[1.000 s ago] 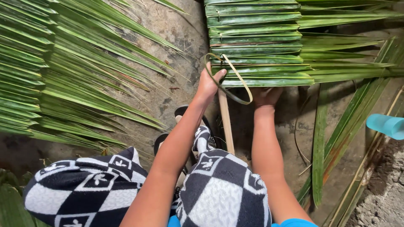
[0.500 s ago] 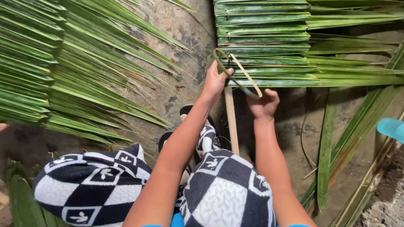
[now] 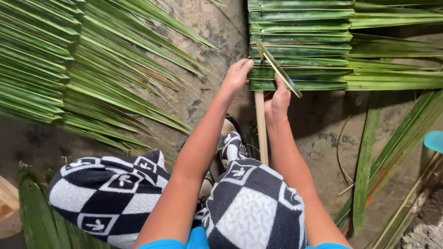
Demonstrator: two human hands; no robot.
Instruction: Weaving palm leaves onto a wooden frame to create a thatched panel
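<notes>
A good run of folded palm leaves (image 3: 300, 46) already sat stacked and pinned along the wooden stick (image 3: 261, 124), reaching up out of view; the bare stick below and the loose fronds (image 3: 92, 69) on the ground suggested more was left to add. The left hand (image 3: 236, 76) pressed flat on the lowest fold's edge. The right hand (image 3: 278, 99) pinched a thin leaf strip (image 3: 278, 68), apparently threading it through that fold. No containers were clearly in view.
</notes>
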